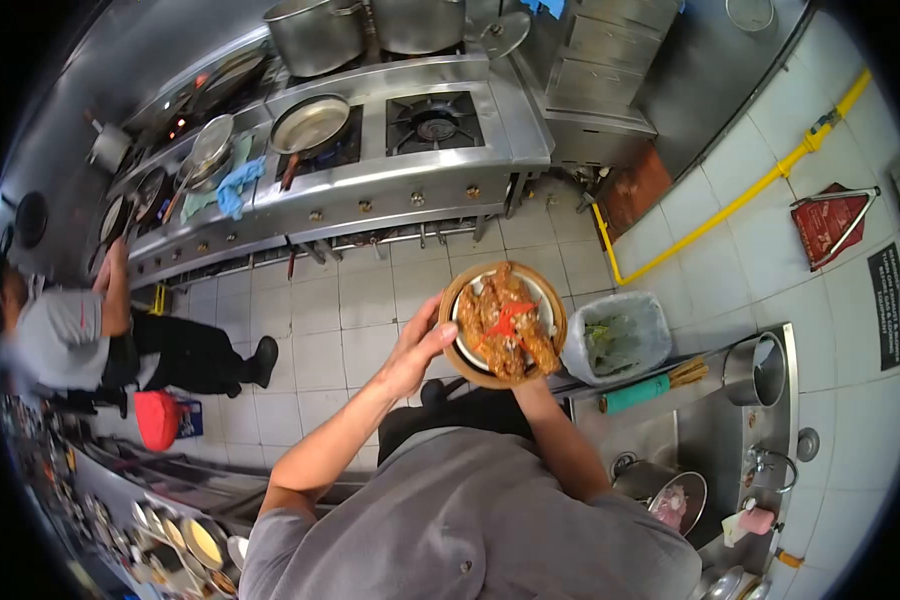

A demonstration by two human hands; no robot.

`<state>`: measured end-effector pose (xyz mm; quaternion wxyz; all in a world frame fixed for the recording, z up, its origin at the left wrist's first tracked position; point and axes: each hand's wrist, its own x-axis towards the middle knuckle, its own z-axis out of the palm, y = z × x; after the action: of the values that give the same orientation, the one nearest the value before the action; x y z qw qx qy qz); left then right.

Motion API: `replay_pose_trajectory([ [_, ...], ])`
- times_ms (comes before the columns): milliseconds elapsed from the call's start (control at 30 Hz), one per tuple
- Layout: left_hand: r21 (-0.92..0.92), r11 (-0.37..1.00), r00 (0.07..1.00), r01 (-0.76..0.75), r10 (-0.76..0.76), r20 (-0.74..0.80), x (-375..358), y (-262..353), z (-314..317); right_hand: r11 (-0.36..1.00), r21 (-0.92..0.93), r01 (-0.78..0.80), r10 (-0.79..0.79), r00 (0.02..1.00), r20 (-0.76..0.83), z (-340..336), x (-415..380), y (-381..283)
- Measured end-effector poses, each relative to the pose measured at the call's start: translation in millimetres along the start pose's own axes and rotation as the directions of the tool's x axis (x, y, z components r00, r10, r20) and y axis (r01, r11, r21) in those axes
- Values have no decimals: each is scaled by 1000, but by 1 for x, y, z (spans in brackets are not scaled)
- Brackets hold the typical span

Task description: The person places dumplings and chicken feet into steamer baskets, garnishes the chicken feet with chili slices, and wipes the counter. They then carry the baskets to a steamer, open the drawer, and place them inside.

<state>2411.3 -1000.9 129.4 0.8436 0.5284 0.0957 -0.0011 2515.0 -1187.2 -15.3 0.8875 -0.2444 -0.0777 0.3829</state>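
In front of my chest I hold a round bamboo steamer basket [455,362], tilted toward the camera. Inside it sits a white dish with brown, sauce-coated pieces of food [510,300] that look like chicken feet, topped with red strips. My left hand [422,345] is closed on the basket's left side, with the thumb over the rim and the other fingers partly behind. My right hand [536,388] supports it from below, its fingers hidden by the basket.
A stove [370,185] with a frying pan [312,125] runs along the far side. At left, another person [80,335] works by the pans. A lined bin [618,338] with greens stands right of the basket. The sink [630,430] holds a pot [678,500] of pinkish food.
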Motion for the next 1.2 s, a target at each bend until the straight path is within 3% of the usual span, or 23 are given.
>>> replay_pose_trajectory([
  [133, 32, 998, 998, 59, -60, 36, 112, 29, -28, 977, 202, 66, -40, 990, -135, -34, 107, -21],
  [233, 78, 996, 997, 54, -58, 53, 195, 43, -39, 981, 173, 92, -83, 995, -59, -43, 180, -58],
  [333, 100, 994, 998, 42, -47, 49, 274, 36, -53, 970, 133, 206, -228, 957, 179, -56, 242, -93],
  [400, 115, 993, 999, 9, -13, 36, 327, 33, -60, 963, 238, 129, -192, 945, 264, -75, 287, -117],
  [467, 154, 988, 999, 0, -5, 33, 371, 30, -66, 962, 269, -54, 14, 989, 146, -184, 337, -96],
  [567, 191, 981, 999, -15, 10, 31, 427, 29, -72, 958, 286, -22, -58, 961, 269, -134, 369, -160],
  [733, 156, 987, 999, 30, -34, 25, 498, 32, -78, 1000, 9, 30, -30, 1000, 5, -142, 408, -195],
  [867, 152, 986, 997, 70, -76, 33, 537, 27, -94, 999, 12, 48, -48, 996, 70, -143, 435, -209],
  [967, 190, 980, 996, 65, -77, 56, 557, 34, -97, 993, 111, 25, -20, 999, -46, -169, 447, -201],
  [1100, 159, 983, 995, 91, -97, 26, 574, 46, -96, 991, 3, 134, -134, 991, 30, -152, 467, -218],
  [1200, 84, 993, 996, 85, -84, -11, 589, 39, -105, 998, 69, 7, 5, 986, -169, -172, 485, -223],
])
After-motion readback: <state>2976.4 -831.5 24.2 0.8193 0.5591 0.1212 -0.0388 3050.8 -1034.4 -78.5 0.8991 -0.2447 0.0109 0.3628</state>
